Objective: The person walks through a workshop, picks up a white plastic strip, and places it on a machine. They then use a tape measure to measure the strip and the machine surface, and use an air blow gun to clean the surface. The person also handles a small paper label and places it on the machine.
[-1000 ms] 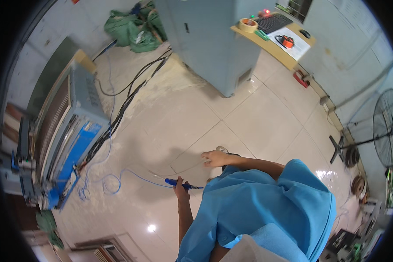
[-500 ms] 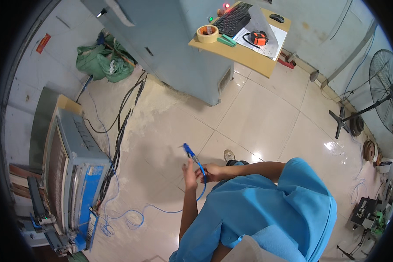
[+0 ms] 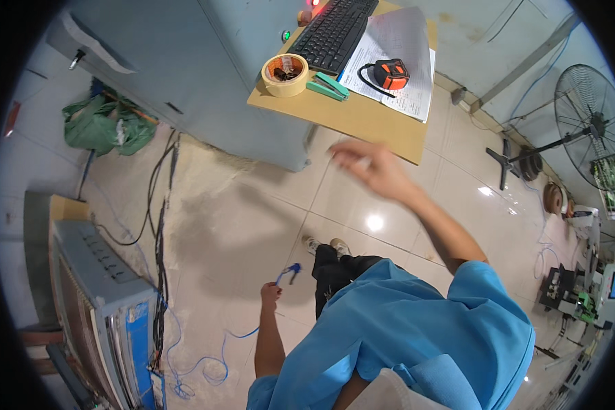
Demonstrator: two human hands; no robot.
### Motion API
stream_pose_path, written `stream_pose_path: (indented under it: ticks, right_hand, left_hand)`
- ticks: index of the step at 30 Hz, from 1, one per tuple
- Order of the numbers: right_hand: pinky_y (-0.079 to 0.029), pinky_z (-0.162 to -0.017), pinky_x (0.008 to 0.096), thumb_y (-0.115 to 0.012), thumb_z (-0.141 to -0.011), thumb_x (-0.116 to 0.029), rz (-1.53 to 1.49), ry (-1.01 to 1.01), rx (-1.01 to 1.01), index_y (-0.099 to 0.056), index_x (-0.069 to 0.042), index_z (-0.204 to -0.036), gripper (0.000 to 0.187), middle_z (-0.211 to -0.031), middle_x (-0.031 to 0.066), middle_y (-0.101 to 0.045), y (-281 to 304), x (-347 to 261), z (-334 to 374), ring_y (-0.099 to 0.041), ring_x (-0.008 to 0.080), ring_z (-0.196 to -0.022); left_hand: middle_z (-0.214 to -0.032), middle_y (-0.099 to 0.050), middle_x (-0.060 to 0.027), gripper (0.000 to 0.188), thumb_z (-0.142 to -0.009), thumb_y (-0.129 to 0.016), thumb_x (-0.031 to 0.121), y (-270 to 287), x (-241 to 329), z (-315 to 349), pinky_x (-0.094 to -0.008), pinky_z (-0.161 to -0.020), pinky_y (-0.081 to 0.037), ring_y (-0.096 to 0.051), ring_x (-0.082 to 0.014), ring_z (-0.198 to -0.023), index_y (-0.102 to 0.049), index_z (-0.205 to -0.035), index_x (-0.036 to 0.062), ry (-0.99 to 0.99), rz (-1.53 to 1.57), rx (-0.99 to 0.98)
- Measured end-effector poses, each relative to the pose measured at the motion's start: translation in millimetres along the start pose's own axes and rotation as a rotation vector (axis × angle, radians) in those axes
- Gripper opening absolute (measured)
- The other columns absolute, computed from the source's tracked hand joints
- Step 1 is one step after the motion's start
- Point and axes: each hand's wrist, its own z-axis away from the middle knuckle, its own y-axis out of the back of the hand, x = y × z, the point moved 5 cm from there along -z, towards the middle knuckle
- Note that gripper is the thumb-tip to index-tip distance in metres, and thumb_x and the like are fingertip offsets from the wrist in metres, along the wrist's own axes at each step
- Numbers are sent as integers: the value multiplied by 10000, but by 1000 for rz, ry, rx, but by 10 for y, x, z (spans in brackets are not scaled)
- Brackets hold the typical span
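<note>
The shirt [image 3: 403, 321] is bright blue and short-sleeved, with a collar [image 3: 436, 374] at the near side; the trousers [image 3: 329, 272] are black, the far shoes [image 3: 311, 244] pale.

The single view looks from the wearer's head, through the left of two side-by-side fisheye cameras, facing steeply downward and upright. The blue fabric shirt [image 3: 417, 321] lies nearest, filling the lower edge. The bare left hand [image 3: 270, 294] and bare right hand [image 3: 372, 171] fall at middle range. The pale glossy tiled floor [image 3: 225, 239] lies farther below. The light-brown flat worktop [image 3: 403, 133] is viewed from above, near the upper edge. Coverage is wide, with a dark curved rim.
</note>
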Motion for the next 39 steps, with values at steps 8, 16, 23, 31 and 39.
stream_pose_path:
  ticks: [8, 16, 23, 31, 39]
  right_hand:
    - [-527, -1018, 449, -729, -967, -377, 839, -30, 182, -588, -71, -1422, 566, -1405, 172, -608, 1453, 337, -957, -623, 353, -1253]
    - [-561, -970, 472, -776, -748, -748, 909, -294, -173, -557, -117, -1462, 978, -1252, 188, -618, 1749, 1108, -1231, -664, 380, -1147]
    - [-543, -947, 393, -936, -683, -398, 199, -130, -193, -642, -7, -1315, 799, -1155, 179, -644, 2283, 1459, -1464, -681, 323, -1051]
    - [-522, -981, 404, -887, -732, -264, 305, 38, -159, -595, -57, -1410, 767, -1259, 161, -586, 2879, 1919, -1676, -643, 309, -1121]
    - [-549, -892, 461, -846, -803, -310, 426, 541, 24, -626, -39, -1371, 667, -1269, 218, -614, 2965, 1608, -1514, -633, 393, -1083]
  left_hand:
    - [-1034, -672, -177, 357, -894, -680, 99, 857, 957, -754, -391, -799, -586, -694, -305, -893, -579, -1210, -32, -170, -436, 602]
    - [-1200, -690, -127, 317, -1018, -644, 86, -1341, 4032, 1361, -335, -938, -542, -664, -199, -1050, -604, -1316, -11, -1109, 118, 348]
    - [-1032, -728, -113, 202, -888, -724, 74, -3938, 5425, 3362, -404, -851, -557, -691, -336, -923, -729, -1088, 42, -1666, -282, 197]
    - [-1184, -683, -107, 238, -901, -746, 126, -4951, 5380, 3261, -453, -989, -500, -641, -323, -1137, -691, -1124, 64, -1392, -595, 492]
    - [-1180, -656, -159, 246, -946, -657, 63, -4734, 5415, 3201, -444, -921, -529, -645, -377, -1051, -653, -1183, -2, -1098, -343, 860]
